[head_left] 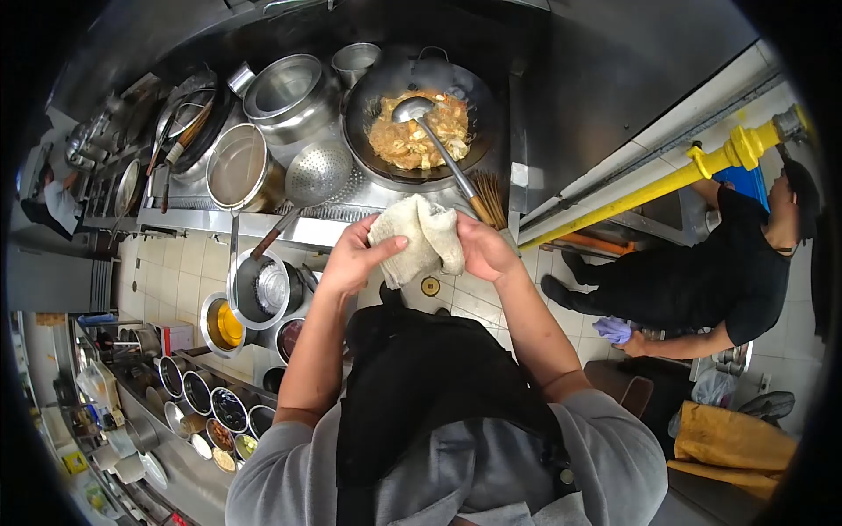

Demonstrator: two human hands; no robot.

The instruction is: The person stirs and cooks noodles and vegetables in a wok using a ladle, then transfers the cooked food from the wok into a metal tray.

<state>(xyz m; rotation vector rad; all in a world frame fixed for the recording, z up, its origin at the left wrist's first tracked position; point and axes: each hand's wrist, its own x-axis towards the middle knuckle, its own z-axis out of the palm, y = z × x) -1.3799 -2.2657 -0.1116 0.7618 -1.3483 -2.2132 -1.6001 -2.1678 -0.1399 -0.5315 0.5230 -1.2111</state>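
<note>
A folded off-white cloth [405, 238] is held between my two hands, in front of the stove edge. My left hand [353, 256] grips its left side, thumb on top. On the other side, my right hand [485, 249] is closed on the cloth's right edge, its fingers partly hidden behind the fabric. Just beyond the cloth sits a black wok [484, 105] with noodle-like food [395, 140] in it. A ladle [436, 138] rests in the wok, its wooden handle pointing toward my right hand. Beside that handle stands a bamboo brush [489, 195].
Left of the wok are a perforated skimmer [317, 174], a strainer pot [237, 167] and stacked metal pots [285, 86]. Containers of sauces [230, 408] line the left counter. A yellow pipe [649, 195] runs along the right. A co-worker in black [693, 272] holds a purple cloth [612, 330].
</note>
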